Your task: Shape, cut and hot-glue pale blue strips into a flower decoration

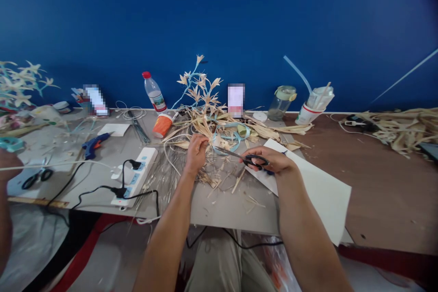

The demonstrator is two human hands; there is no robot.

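Note:
My right hand [273,159] is wrapped around the black handles of a pair of scissors [255,160]. The blades point left, toward my left hand [197,151]. That hand is closed in a pinch just short of the blade tips; what sits between its fingertips is too small to make out against the pale husks. Behind both hands lies a loose heap of dried corn husks [201,123], with a light blue ribbon [236,145] looped through it. Husk flowers on a blue stem [193,75] rise from the back of the heap. Husk scraps [212,180] are scattered below my hands.
A white board [318,191] lies under my right forearm. On the left are a power strip [142,171] with black cords, a blue glue gun [92,146] and an orange cup [162,125]. Another person's arm [5,191] reaches in at far left. A bottle [154,93] stands behind.

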